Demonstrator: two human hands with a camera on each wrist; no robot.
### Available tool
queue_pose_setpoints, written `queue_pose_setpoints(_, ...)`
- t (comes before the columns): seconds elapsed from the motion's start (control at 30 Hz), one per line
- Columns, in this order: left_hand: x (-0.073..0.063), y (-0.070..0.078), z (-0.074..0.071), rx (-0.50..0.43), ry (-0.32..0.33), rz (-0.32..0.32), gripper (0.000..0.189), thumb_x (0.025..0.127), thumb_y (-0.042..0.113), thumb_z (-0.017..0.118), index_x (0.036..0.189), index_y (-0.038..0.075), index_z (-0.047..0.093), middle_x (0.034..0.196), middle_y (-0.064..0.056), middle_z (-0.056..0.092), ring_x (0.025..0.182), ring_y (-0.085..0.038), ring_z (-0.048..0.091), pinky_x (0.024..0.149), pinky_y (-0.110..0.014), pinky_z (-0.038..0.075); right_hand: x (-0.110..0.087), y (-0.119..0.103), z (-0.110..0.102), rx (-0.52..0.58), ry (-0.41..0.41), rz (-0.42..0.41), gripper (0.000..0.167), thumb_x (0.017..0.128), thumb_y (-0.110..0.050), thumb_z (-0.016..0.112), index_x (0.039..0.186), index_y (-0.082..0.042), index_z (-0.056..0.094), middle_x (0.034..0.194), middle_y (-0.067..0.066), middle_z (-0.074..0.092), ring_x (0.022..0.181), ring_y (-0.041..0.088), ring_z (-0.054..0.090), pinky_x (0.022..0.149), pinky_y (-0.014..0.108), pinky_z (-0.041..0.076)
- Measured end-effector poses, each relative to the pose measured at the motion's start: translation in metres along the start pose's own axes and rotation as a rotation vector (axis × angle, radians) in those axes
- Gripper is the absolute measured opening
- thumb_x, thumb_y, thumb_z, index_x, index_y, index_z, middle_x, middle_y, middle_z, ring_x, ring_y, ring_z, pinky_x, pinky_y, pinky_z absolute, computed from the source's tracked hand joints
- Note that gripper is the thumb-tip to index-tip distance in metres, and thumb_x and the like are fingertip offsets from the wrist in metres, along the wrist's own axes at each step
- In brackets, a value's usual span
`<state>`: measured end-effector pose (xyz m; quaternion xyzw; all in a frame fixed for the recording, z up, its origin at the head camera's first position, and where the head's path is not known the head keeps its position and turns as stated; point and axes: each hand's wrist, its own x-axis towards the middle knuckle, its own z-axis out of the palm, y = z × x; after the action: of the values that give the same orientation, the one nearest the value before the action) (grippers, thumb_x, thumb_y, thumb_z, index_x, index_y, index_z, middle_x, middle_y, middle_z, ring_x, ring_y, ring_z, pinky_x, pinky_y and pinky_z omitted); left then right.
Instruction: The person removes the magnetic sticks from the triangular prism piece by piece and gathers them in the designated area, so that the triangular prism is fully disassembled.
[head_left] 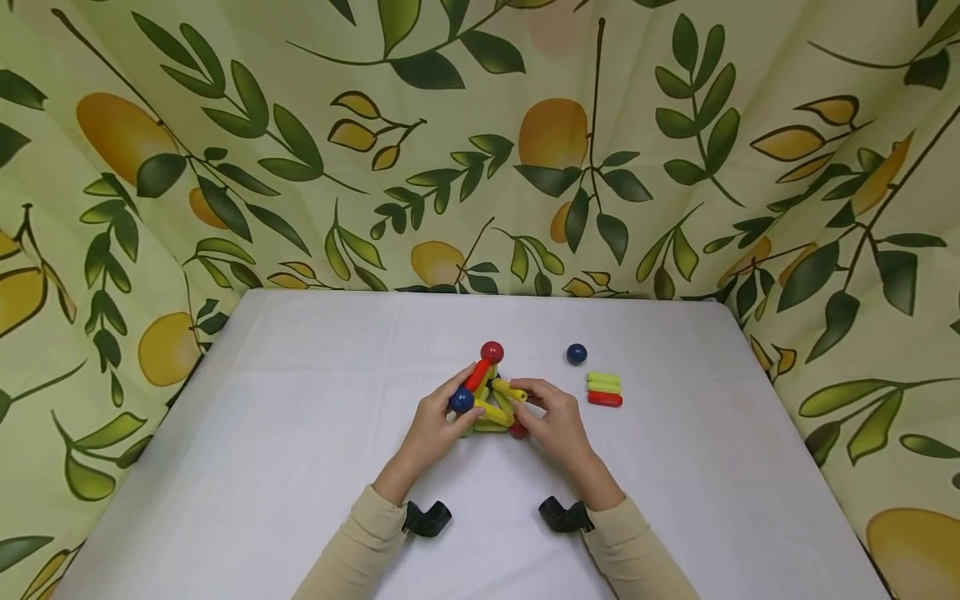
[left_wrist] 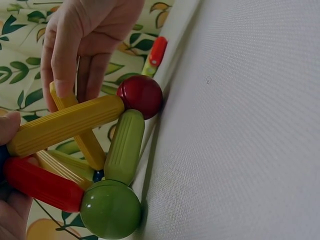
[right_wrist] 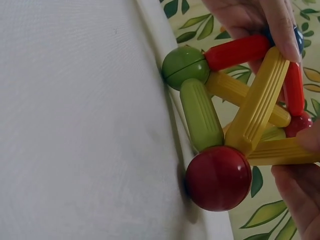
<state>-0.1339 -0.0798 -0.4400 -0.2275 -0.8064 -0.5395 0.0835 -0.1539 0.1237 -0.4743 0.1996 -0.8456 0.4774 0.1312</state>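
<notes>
A frame of magnetic building rods and balls (head_left: 480,413) stands on the table between the hands. My left hand (head_left: 432,428) grips it at the corner with a blue ball (head_left: 461,401), its thumb against a yellow rod (left_wrist: 67,125). My right hand (head_left: 557,419) pinches another yellow rod (head_left: 510,390), whose near end points outward; in the left wrist view that rod slants down toward a small dark-blue ball (left_wrist: 98,175). A green ball (left_wrist: 111,209) and a red ball (right_wrist: 218,178) form the low corners, joined by a green rod (right_wrist: 201,115). A second red ball (head_left: 492,352) sits at the far corner.
Right of the frame lie a loose blue ball (head_left: 576,354), green rods (head_left: 603,382) and a red rod (head_left: 604,399) side by side. The white-covered table (head_left: 300,417) ends at a leaf-and-fruit patterned curtain (head_left: 465,167). Black wrist mounts (head_left: 427,518) sit at both sleeves.
</notes>
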Motion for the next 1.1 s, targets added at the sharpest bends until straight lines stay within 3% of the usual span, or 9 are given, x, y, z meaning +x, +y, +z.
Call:
queue_pose_setpoints(0.23, -0.001, -0.031, 0.009, 0.001, 0.021, -0.007, 0.065, 0.081, 0.004, 0.072, 0.14, 0.003, 0.043, 0.139, -0.019, 0.049, 0.123, -0.033, 0.052, 0.095, -0.038, 0.046, -0.001, 0.008, 0.001, -0.019, 0.071, -0.062, 0.025, 0.081, 0.004, 0.069, 0.105, -0.001, 0.068, 0.105, 0.011, 0.071, 0.095, 0.021, 0.069, 0.079, 0.028, 0.056)
queue_pose_setpoints(0.33, -0.001, -0.034, 0.009, -0.002, 0.016, 0.0, 0.066, 0.082, 0.008, 0.072, 0.141, 0.007, 0.043, 0.14, -0.015, 0.05, 0.124, -0.03, 0.053, 0.096, -0.036, 0.046, -0.001, 0.01, 0.001, -0.024, 0.097, -0.073, 0.024, 0.08, 0.003, 0.069, 0.104, -0.002, 0.069, 0.104, 0.01, 0.072, 0.094, 0.021, 0.07, 0.078, 0.025, 0.056)
queue_pose_setpoints(0.57, -0.001, -0.033, 0.008, -0.002, 0.018, 0.028, 0.064, 0.084, 0.01, 0.071, 0.141, 0.008, 0.043, 0.141, -0.016, 0.049, 0.125, -0.031, 0.052, 0.096, -0.035, 0.047, 0.002, 0.008, -0.009, 0.078, 0.15, -0.009, 0.019, 0.081, 0.003, 0.069, 0.1, 0.001, 0.067, 0.097, 0.014, 0.072, 0.086, 0.024, 0.071, 0.071, 0.025, 0.056)
queue_pose_setpoints(0.73, -0.001, -0.032, 0.008, -0.01, 0.012, 0.006, 0.065, 0.083, 0.011, 0.071, 0.142, 0.008, 0.042, 0.141, -0.015, 0.049, 0.125, -0.03, 0.052, 0.096, -0.034, 0.046, 0.006, 0.012, -0.03, 0.086, 0.177, 0.068, 0.02, 0.084, 0.001, 0.067, 0.104, 0.002, 0.066, 0.102, 0.018, 0.069, 0.089, 0.024, 0.07, 0.073, 0.018, 0.054)
queue_pose_setpoints(0.93, 0.0, -0.029, 0.009, -0.001, 0.017, -0.032, 0.065, 0.081, 0.006, 0.072, 0.14, 0.004, 0.044, 0.14, -0.016, 0.05, 0.125, -0.031, 0.052, 0.097, -0.037, 0.045, 0.005, 0.037, -0.065, 0.198, 0.232, 0.134, 0.023, 0.087, -0.002, 0.065, 0.108, 0.007, 0.063, 0.106, 0.024, 0.064, 0.087, 0.002, 0.064, 0.071, 0.01, 0.052)
queue_pose_setpoints(1.1, 0.001, -0.026, 0.01, 0.033, 0.023, -0.065, 0.064, 0.081, 0.001, 0.072, 0.138, -0.003, 0.044, 0.138, -0.022, 0.05, 0.125, -0.036, 0.05, 0.098, -0.04, 0.043, -0.001, 0.078, -0.093, 0.197, 0.253, 0.146, 0.027, 0.091, -0.016, 0.063, 0.114, -0.002, 0.063, 0.112, 0.009, 0.065, 0.097, 0.001, 0.062, 0.079, 0.009, 0.05)
